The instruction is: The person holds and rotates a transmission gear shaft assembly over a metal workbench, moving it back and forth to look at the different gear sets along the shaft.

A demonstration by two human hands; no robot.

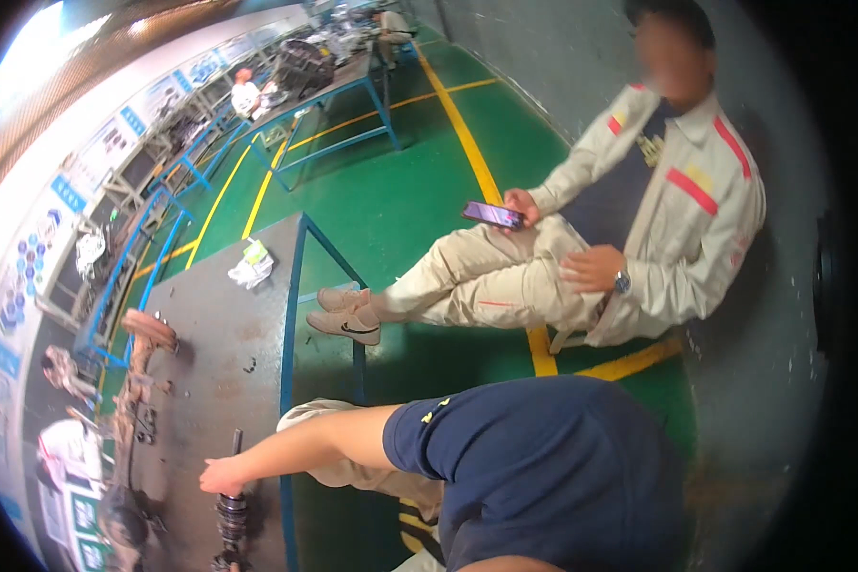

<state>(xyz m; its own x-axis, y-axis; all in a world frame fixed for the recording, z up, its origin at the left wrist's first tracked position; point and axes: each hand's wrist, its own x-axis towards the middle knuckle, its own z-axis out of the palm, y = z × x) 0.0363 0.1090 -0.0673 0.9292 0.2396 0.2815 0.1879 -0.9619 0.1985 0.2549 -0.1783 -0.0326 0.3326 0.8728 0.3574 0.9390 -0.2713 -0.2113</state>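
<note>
My right hand (224,476) reaches left over the grey workbench (257,381), at the end of my bare arm and navy sleeve. Its fingers are closed at the upper end of a dark coil-spring shock absorber (231,522). Past the hand a thin dark rod (237,440) sticks out. Exactly how the fingers grip is hard to make out. Of my left arm, only a strip of skin shows at the lower edge; the left hand is out of sight.
A rusty axle assembly (135,381) lies along the bench's left side. A crumpled white wrapper (251,269) rests near the far end. Close on the right, a seated person (696,219) holds a phone (493,214). Blue-framed benches (353,91) with metal parts stand farther back.
</note>
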